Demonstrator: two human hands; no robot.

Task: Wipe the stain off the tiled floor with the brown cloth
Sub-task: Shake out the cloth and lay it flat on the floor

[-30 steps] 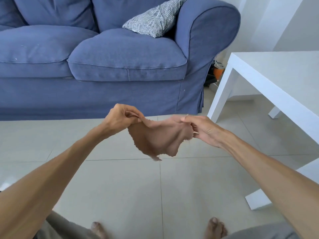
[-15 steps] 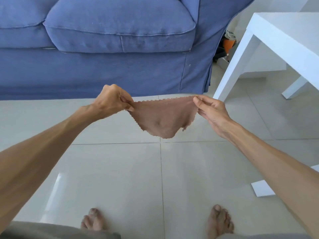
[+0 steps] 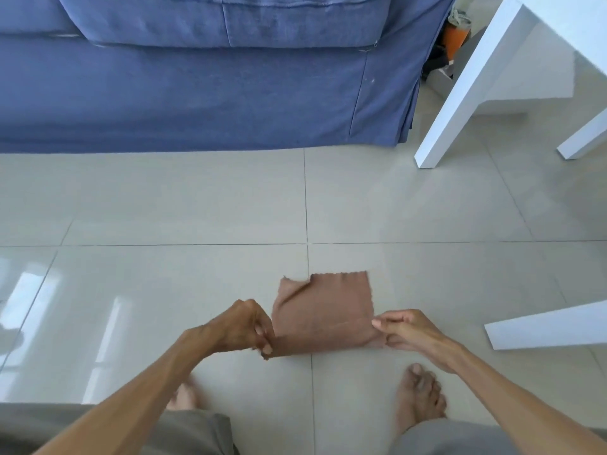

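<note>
— Why is the brown cloth [image 3: 323,315] spread flat on the tiled floor [image 3: 184,205], over the grout line?
— Likely to give a broad wiping face — no stain is visible.
— The hands?
— Left hand [image 3: 244,326] pinched on the near left corner; right hand [image 3: 405,331] fingers closed on the right edge.

Ahead of your fingers you see glossy beige floor tiles [image 3: 184,208] with thin grout lines and pale window glare off to their left, a blue sofa [image 3: 203,93] beyond, and a white side table [image 3: 492,60] to their right.
</note>
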